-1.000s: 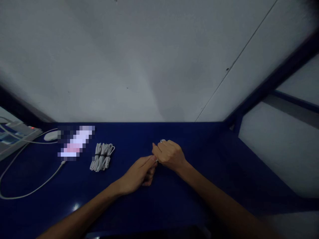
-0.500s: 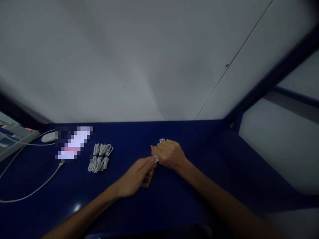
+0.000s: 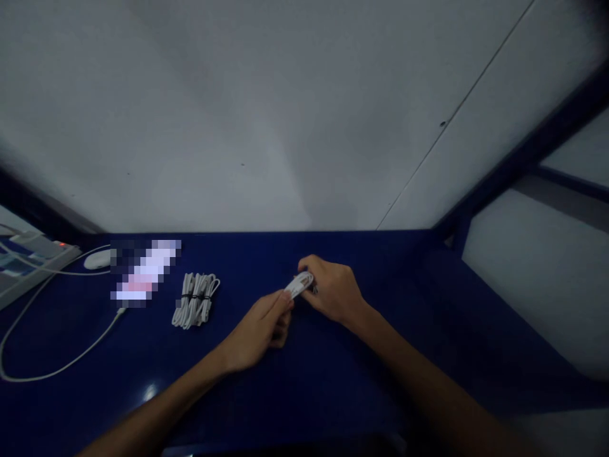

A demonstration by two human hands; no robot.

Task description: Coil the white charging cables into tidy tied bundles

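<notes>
Both my hands meet over the middle of a dark blue table (image 3: 333, 381). A small coiled white cable bundle (image 3: 299, 284) is held between them. My left hand (image 3: 259, 330) pinches its near end with thumb and forefinger. My right hand (image 3: 330, 289) is closed around its far end, and most of the bundle is hidden in those fingers. Two finished white cable bundles (image 3: 196, 299), each bound with a dark tie, lie on the table to the left of my hands.
A blurred-out flat object (image 3: 145, 271) lies at the left with a white cable (image 3: 61, 365) trailing from it. A white mouse (image 3: 98, 259) and a grey device (image 3: 28, 266) sit at the far left. A white wall rises behind the table.
My right hand has turned and lifted a little, so more of the white bundle shows between my hands. My left hand has followed, still pinching its end.
</notes>
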